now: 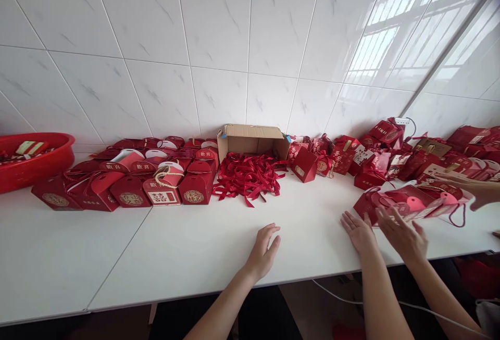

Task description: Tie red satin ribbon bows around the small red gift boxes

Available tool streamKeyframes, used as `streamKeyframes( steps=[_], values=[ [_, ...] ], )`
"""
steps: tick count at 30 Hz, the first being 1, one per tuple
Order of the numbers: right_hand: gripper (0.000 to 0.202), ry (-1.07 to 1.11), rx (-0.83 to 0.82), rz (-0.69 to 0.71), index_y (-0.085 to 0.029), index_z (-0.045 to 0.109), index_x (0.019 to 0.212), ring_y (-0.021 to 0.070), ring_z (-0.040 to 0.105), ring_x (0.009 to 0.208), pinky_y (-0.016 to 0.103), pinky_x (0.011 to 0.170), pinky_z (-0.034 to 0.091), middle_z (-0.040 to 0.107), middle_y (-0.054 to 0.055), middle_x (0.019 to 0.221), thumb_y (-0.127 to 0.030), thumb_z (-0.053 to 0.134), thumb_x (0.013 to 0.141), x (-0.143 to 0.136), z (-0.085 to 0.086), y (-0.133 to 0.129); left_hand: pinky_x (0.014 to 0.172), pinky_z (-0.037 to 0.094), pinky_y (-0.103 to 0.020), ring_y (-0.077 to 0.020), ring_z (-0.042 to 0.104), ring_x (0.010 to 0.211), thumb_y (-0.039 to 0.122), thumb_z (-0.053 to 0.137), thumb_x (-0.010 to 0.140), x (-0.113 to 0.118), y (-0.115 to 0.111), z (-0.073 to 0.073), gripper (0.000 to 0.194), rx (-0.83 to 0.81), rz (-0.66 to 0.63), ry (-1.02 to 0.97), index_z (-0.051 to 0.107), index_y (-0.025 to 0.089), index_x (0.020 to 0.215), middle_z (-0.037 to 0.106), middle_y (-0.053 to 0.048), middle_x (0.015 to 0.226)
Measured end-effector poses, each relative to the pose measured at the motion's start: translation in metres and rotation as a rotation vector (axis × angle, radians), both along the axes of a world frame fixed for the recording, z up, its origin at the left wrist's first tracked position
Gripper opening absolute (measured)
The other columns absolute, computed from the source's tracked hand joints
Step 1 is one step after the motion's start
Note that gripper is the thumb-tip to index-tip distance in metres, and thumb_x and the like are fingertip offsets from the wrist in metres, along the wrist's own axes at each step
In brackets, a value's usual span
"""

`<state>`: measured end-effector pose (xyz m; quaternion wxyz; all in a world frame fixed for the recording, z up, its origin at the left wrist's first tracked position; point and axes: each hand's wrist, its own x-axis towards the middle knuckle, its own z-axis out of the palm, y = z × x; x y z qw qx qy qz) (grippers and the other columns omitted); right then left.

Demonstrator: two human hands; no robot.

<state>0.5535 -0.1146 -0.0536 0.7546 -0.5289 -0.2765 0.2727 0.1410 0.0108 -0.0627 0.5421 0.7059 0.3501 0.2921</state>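
My left hand (262,254) is over the front of the white table (300,246), fingers loosely curved and thumb apart, holding nothing. Farther right, my right hand (360,231) is open, palm low over the table, beside the near left end of a row of red gift boxes (414,202). Whether its fingertips touch the boxes is unclear. Behind my left hand lies a pile of red ribbons (252,176), spilling from an open cardboard box (253,137). A single red box (303,164) stands right of the ribbons.
Another person's hand (406,236) is at the row, just right of mine; a further hand (482,190) reaches in at the right edge. Many closed red boxes (133,190) stand at left, beside a red basin (58,155). More boxes (390,134) are heaped back right.
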Motion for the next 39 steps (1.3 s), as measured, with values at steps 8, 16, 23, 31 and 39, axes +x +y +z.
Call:
streamKeyframes(
  steps=[8, 16, 23, 31, 39],
  values=[
    [0.051, -0.034, -0.127, 0.063, -0.024, 0.063, 0.104, 0.0263, 0.056, 0.116, 0.053, 0.105, 0.04, 0.063, 0.011, 0.114, -0.058, 0.039, 0.075, -0.008, 0.004, 0.036, 0.109, 0.036, -0.043, -0.0249, 0.035, 0.135, 0.052, 0.039, 0.091, 0.001, -0.001, 0.003, 0.042, 0.013, 0.002, 0.003, 0.06, 0.026, 0.117, 0.043, -0.009, 0.14],
    [0.041, -0.285, -0.251, -0.066, -0.021, 0.066, 0.085, 0.0253, 0.044, 0.127, 0.044, 0.112, 0.028, 0.062, 0.012, 0.112, -0.052, 0.041, 0.074, -0.058, -0.006, 0.05, 0.111, 0.032, -0.046, -0.0262, 0.032, 0.136, 0.041, 0.047, 0.09, -0.045, 0.016, -0.003, 0.041, 0.368, 0.181, 0.059, 0.046, 0.028, 0.128, 0.039, -0.01, 0.143],
    [0.039, -0.707, -0.531, -0.065, -0.02, 0.065, 0.107, 0.0381, 0.025, 0.138, 0.064, 0.109, 0.009, 0.051, 0.015, 0.133, -0.034, 0.053, 0.073, -0.212, -0.069, 0.061, 0.107, 0.028, -0.055, -0.0345, 0.039, 0.129, 0.041, 0.048, 0.086, -0.166, 0.105, 0.03, 0.047, 0.84, 0.782, 0.382, 0.044, 0.018, 0.126, 0.049, -0.018, 0.13],
    [0.054, -1.234, -0.716, 0.233, -0.019, 0.041, 0.141, 0.0423, 0.009, 0.141, 0.069, 0.106, 0.011, 0.026, 0.013, 0.153, -0.034, 0.039, 0.089, -0.326, -0.07, 0.055, 0.105, 0.024, -0.057, -0.0405, 0.024, 0.135, 0.046, 0.056, 0.079, -0.169, 0.161, 0.048, 0.062, 0.948, 0.604, 0.778, 0.045, 0.014, 0.131, 0.034, -0.02, 0.147],
    [0.051, -1.226, -0.749, 0.24, -0.021, 0.044, 0.139, 0.0417, 0.012, 0.141, 0.068, 0.106, 0.015, 0.028, 0.012, 0.152, -0.035, 0.038, 0.091, -0.326, -0.058, 0.055, 0.106, 0.02, -0.058, -0.0384, 0.041, 0.123, 0.045, 0.056, 0.078, -0.151, 0.167, 0.034, 0.046, 0.955, 0.569, 0.749, 0.057, 0.014, 0.112, 0.062, -0.017, 0.112]
  ],
)
